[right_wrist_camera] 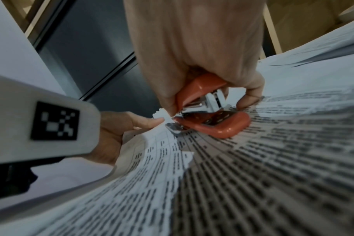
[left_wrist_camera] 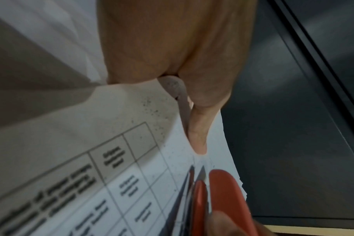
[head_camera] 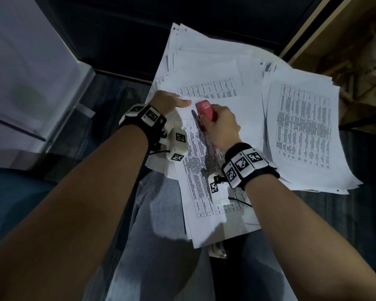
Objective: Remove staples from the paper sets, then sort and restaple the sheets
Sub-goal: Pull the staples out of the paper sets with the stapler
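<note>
On the person's lap, the left hand pinches the corner of a paper set while the right hand grips a red stapler at that corner.

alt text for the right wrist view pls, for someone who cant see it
A right hand grips a red stapler whose mouth sits over the corner of a printed paper set. The left hand pinches that same corner from the left, its fingers just short of the stapler's metal tip. More sheets lie behind.
</note>
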{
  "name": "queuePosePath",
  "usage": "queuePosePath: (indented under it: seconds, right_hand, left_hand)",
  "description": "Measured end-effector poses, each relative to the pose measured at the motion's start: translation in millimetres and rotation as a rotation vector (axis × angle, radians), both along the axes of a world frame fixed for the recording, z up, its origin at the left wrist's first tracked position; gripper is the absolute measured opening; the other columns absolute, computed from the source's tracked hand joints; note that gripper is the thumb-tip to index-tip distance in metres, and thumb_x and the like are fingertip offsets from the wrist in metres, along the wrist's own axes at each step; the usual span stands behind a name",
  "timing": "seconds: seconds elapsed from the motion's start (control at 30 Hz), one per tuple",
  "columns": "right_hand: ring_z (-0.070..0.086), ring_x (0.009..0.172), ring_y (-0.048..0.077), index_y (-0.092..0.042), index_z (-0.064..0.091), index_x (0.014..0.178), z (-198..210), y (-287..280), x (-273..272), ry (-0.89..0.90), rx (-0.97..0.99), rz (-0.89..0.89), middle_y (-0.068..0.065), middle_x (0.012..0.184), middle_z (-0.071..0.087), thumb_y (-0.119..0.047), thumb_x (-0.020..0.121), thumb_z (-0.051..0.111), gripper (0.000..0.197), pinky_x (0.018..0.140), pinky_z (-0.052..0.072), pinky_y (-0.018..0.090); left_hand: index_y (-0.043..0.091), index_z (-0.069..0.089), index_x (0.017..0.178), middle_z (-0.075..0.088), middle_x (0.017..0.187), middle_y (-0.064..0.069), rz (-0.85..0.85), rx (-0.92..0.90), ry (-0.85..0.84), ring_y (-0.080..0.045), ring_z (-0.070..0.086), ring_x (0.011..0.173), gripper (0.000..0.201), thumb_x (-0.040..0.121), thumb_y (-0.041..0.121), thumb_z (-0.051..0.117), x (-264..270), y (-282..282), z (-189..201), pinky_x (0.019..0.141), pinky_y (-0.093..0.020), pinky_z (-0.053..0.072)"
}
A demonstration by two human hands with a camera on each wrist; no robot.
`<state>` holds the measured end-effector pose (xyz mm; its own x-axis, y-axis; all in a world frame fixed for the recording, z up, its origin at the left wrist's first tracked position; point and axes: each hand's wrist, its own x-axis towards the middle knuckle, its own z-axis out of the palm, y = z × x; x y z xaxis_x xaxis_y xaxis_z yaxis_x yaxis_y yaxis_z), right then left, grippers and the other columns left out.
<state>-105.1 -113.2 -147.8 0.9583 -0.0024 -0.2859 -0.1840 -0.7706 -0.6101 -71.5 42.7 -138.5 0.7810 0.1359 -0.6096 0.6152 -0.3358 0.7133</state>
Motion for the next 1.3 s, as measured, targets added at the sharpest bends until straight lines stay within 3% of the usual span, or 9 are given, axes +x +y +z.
queuePosePath:
  seconds: [0.17,0.33,0.53,0.6,0.67,0.8,0.97,1.1,1.3]
  right_hand:
    - [0.054,0.086,0.023,-0.021,0.061,0.112,-7,4,0,-0.021,-0.002,-0.017,0.006,0.105,0.062,-0.031,0.094,0.055,0.021,0.095,0.034,0.044]
    - [0.049,0.083,0.02,-0.02,0.06,0.115,-9,4,-2,-0.056,-0.003,-0.006,0.006,0.107,0.061,-0.029,0.094,0.055,0.023,0.086,0.028,0.039]
    - [0.055,0.085,0.022,-0.017,0.061,0.112,-4,13,1,-0.017,0.092,-0.112,0.006,0.105,0.065,-0.029,0.094,0.055,0.023,0.098,0.033,0.044]
    - [0.061,0.087,0.028,-0.015,0.061,0.108,-5,19,1,-0.025,0.114,-0.135,0.009,0.1,0.064,-0.028,0.093,0.055,0.021,0.097,0.039,0.051]
    - [0.061,0.089,0.03,-0.013,0.06,0.108,-5,23,0,-0.032,0.094,-0.131,0.01,0.101,0.062,-0.027,0.092,0.056,0.022,0.095,0.041,0.054]
    - [0.057,0.1,0.029,-0.012,0.056,0.119,-4,22,-2,-0.028,-0.033,-0.079,0.009,0.112,0.053,-0.029,0.095,0.053,0.029,0.096,0.032,0.046]
    - [0.053,0.109,0.031,-0.011,0.051,0.124,-3,26,-5,-0.093,-0.184,-0.001,0.011,0.12,0.051,-0.032,0.098,0.047,0.033,0.094,0.032,0.048]
    - [0.055,0.107,0.029,-0.012,0.052,0.124,-3,27,-1,-0.043,-0.096,-0.09,0.009,0.118,0.052,-0.03,0.098,0.05,0.032,0.098,0.031,0.047]
    - [0.053,0.106,0.03,-0.013,0.053,0.121,-7,29,-5,-0.13,-0.133,-0.045,0.01,0.117,0.052,-0.03,0.096,0.049,0.03,0.094,0.029,0.046]
  left_hand:
    - [-0.003,0.045,0.136,0.044,0.145,-0.012,-0.037,-0.003,0.0,-0.021,0.041,0.134,0.06,0.087,0.024,0.068,5,1,-3,0.104,-0.02,0.03]
    - [-0.003,0.045,0.135,0.044,0.145,-0.014,-0.044,0.002,0.001,-0.022,0.041,0.134,0.058,0.089,0.025,0.065,2,-2,-2,0.106,-0.023,0.03]
    - [-0.002,0.049,0.133,0.049,0.139,-0.012,0.001,-0.05,-0.004,-0.024,0.045,0.129,0.056,0.088,0.026,0.066,3,-3,-6,0.102,-0.023,0.033]
    - [-0.002,0.055,0.127,0.057,0.13,-0.013,0.039,-0.084,-0.001,-0.028,0.054,0.122,0.055,0.082,0.025,0.072,0,-2,-8,0.105,-0.033,0.04]
    - [-0.001,0.06,0.119,0.062,0.124,-0.018,0.061,-0.111,-0.007,-0.033,0.059,0.115,0.05,0.077,0.022,0.075,0,3,-13,0.1,-0.044,0.048]
    - [-0.002,0.059,0.12,0.061,0.124,-0.019,-0.006,-0.083,0.025,-0.031,0.06,0.115,0.045,0.08,0.012,0.073,1,10,-18,0.082,-0.03,0.053]
    - [-0.001,0.059,0.122,0.061,0.124,-0.017,-0.064,0.034,0.008,-0.03,0.059,0.115,0.047,0.079,0.014,0.074,5,10,-25,0.09,-0.034,0.049]
    - [-0.003,0.06,0.119,0.062,0.122,-0.019,-0.077,0.048,-0.018,-0.03,0.061,0.113,0.044,0.08,0.013,0.073,9,8,-30,0.076,-0.025,0.05]
    - [-0.005,0.058,0.121,0.06,0.125,-0.021,-0.081,0.08,-0.012,-0.031,0.059,0.115,0.047,0.08,0.012,0.073,11,8,-32,0.072,-0.021,0.047]
